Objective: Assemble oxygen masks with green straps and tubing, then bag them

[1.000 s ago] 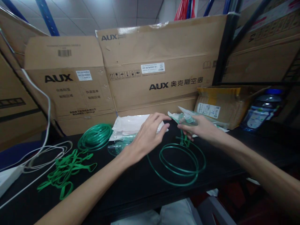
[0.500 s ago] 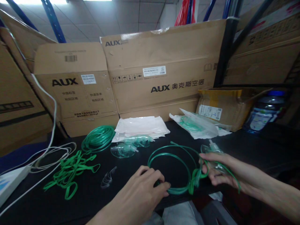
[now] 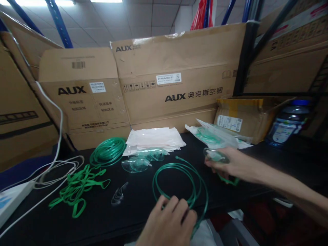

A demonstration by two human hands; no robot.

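An AUX carton (image 3: 167,73) is standing behind the black tabletop (image 3: 133,208). Green tubing (image 3: 169,165) is lying coiled, free end pointing rearward, left of the right hand (image 3: 232,164), which is clasping a blurred clear mask (image 3: 217,156). The left hand (image 3: 169,222) is nearer, curling over the tubing's near edge and hiding any contact; whether it is pinching cannot be told.

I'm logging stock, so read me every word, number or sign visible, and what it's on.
"AUX": left carton
"AUX": large carton, top left
"AUX 奥克斯空调": large carton, lower right
Arrow, glass and umbrella signs: large carton
Too blurred: bottle label, small box label, remaining print
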